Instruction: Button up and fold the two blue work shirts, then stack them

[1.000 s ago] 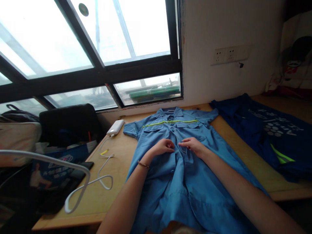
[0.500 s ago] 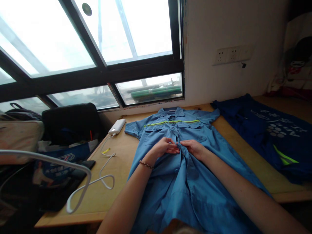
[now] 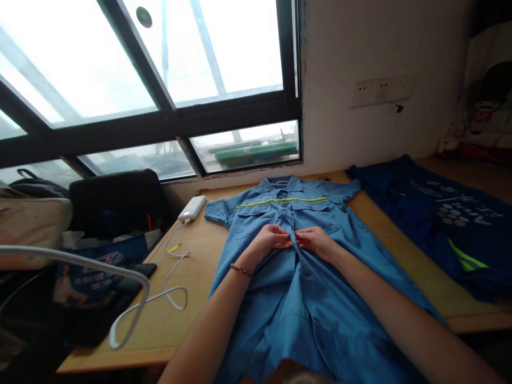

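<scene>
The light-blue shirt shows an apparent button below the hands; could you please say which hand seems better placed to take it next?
Probably the left hand: the apparent button shows on that hand's side of the light-blue shirt, while the right hand pinches cloth on the other side.

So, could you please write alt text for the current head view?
A person's left hand and right hand pinch the placket of a light blue short-sleeved cloth shirt spread on a pale wooden table. A white rectangular device with a white cable lies at left, a dark blue printed garment at right.
</scene>
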Demonstrator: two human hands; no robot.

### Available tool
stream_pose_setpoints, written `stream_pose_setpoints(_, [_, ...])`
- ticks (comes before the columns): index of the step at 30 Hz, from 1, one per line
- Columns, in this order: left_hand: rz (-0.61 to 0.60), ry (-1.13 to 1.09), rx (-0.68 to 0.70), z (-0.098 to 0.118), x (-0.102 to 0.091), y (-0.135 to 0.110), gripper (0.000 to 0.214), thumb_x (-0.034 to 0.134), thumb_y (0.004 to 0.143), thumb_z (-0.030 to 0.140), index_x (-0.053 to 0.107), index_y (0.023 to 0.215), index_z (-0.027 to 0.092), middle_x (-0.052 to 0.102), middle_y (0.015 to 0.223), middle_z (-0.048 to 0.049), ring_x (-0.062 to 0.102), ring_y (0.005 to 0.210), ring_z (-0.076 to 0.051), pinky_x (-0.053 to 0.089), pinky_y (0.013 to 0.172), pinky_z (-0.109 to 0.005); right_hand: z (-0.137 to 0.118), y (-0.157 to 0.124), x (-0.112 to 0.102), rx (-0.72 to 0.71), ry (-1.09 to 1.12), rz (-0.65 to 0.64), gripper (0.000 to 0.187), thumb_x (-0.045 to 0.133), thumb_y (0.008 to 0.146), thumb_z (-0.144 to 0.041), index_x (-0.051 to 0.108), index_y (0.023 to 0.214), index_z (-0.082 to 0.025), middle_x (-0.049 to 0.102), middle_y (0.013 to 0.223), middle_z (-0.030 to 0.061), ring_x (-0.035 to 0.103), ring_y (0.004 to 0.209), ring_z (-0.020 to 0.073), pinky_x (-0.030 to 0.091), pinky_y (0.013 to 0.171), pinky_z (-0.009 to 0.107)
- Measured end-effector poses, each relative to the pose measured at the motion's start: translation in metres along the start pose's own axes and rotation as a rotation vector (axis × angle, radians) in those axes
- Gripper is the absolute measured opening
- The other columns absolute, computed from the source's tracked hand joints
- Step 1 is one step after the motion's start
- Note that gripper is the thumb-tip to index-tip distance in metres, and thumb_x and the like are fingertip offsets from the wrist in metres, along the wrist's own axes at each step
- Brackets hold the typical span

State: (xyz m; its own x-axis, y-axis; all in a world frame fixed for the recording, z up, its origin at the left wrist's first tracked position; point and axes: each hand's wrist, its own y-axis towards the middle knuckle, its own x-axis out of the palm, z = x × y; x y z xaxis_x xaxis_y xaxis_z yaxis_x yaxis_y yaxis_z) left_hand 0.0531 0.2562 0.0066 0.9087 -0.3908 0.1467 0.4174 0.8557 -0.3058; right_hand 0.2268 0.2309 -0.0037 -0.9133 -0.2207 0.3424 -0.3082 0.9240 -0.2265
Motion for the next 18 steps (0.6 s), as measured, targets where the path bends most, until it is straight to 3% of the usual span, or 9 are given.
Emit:
stream_pose_setpoints(4, [0.021, 0.046, 0.060, -0.001, 0.008, -0.002, 0.025, 0.074, 0.057, 0.019, 0.053, 0.068, 0.011, 0.062, 0.060, -0.0037, 0.062, 0.056, -0.015, 0.052, 0.059, -0.027, 0.003, 0.000, 0.002, -0.178, -0.389, 0.139, 0.016, 0.064, 0.065, -0.026, 0.064, 0.075, -0.014, 0.061, 0.055, 0.0012, 0.055, 0.046, 0.0116, 0.041, 0.045, 0.022])
stream_pose_setpoints(9, [0.076, -0.002, 0.070, -0.003, 0.024, -0.003, 0.032, 0.067, 0.066, 0.035, 0.050, 0.080, 0.013, 0.060, 0.060, -0.0025, 0.060, 0.052, -0.014, 0.051, 0.054, -0.027, 0.006, -0.005, 0.006, -0.501, -0.989, 0.355, 0.012, 0.060, 0.068, -0.030, 0.061, 0.067, -0.018, 0.053, 0.047, -0.0030, 0.050, 0.047, 0.0109, 0.034, 0.050, 0.022])
stream_pose_setpoints(14, [0.191, -0.053, 0.034, -0.009, 0.031, -0.002, 0.040, 0.071, 0.062, 0.021, 0.044, 0.091, 0.014, 0.058, 0.062, -0.0005, 0.057, 0.049, -0.011, 0.047, 0.049, -0.022, 0.011, -0.006, 0.009, -0.529, -1.171, 0.388, 0.007, 0.056, 0.071, -0.025, 0.058, 0.073, -0.018, 0.053, 0.051, -0.0036, 0.049, 0.048, 0.0102, 0.029, 0.049, 0.021])
stream_pose_setpoints(18, [0.268, -0.189, -0.049, -0.011, 0.034, -0.001, 0.030, 0.063, 0.064, 0.007, 0.043, 0.085, 0.015, 0.056, 0.063, -0.0012, 0.057, 0.051, -0.012, 0.047, 0.052, -0.023, 0.012, -0.006, 0.010, -0.516, -1.178, 0.364, 0.010, 0.054, 0.072, -0.026, 0.058, 0.079, -0.019, 0.053, 0.051, -0.0038, 0.049, 0.050, 0.0106, 0.029, 0.050, 0.021])
